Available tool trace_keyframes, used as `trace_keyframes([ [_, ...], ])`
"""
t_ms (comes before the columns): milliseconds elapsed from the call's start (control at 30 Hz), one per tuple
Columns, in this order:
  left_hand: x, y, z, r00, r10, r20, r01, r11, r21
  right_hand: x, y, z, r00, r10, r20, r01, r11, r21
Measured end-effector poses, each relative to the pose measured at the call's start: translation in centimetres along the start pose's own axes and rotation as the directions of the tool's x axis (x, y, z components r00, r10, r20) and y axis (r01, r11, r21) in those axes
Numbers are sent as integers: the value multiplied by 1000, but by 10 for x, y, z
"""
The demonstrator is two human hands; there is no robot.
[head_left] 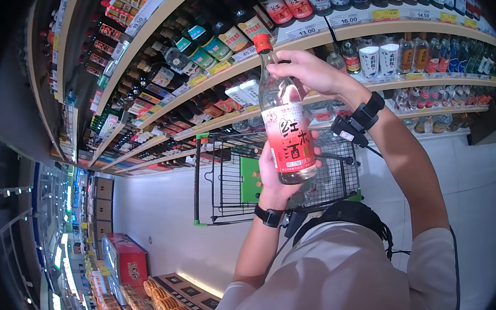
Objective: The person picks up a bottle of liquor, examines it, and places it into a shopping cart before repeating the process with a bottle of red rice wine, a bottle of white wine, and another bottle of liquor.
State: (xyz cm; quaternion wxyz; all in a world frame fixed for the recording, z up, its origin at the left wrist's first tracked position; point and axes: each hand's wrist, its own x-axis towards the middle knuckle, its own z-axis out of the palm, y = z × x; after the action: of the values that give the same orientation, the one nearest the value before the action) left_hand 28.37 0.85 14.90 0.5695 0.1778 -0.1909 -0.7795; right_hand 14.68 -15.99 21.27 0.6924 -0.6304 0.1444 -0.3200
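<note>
A clear glass bottle [286,117] with a red cap and a white-and-red label stands upright in front of me, its label facing the camera. My left hand [273,176] is wrapped round its lower part from behind, fingertips showing at the right edge. At the neck, my right hand [305,72] closes on the bottle from the right, thumb near the front of the neck. Both wrists carry black straps with small devices. Behind the bottle, below the shelves, is a shopping cart [229,217] with a green panel.
Curved shelves [315,42] full of bottles and price tags run across the top and left. A red freezer case [131,260] and a display of packaged food [169,307] stand at the lower left. Pale floor [171,213] surrounds the cart.
</note>
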Motion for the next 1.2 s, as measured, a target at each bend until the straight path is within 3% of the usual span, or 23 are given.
trace_keyframes([
  [167, -10, 9, 5, 934, 240, -264, -69, 847, 527, -7, -2, 3, 999, 36, 8, -36, 996, -82],
  [200, -9, 8, 3, 935, 245, -255, -66, 828, 557, -4, 2, 4, 999, 33, 0, -33, 996, -89],
  [333, -10, 5, -4, 917, 288, -276, -87, 820, 566, 2, 6, 7, 997, 67, 35, -61, 987, -150],
  [667, -24, 2, -7, 919, 212, -332, 0, 842, 539, 8, 33, 1, 988, 125, 93, -120, 991, -57],
  [900, -34, -1, -6, 939, 138, -314, 17, 895, 446, 9, 47, 0, 983, 154, 97, -142, 983, -113],
  [967, -37, -1, -10, 948, 101, -302, 31, 914, 404, 8, 46, 1, 984, 153, 90, -140, 981, -134],
  [1100, -46, 1, -11, 963, 48, -265, 49, 936, 350, 4, 46, 18, 983, 164, -86, -169, 984, -59],
  [1200, -56, 7, -15, 975, 21, -222, 57, 938, 342, 7, 47, 26, 992, 98, -80, -104, 992, -72],
])
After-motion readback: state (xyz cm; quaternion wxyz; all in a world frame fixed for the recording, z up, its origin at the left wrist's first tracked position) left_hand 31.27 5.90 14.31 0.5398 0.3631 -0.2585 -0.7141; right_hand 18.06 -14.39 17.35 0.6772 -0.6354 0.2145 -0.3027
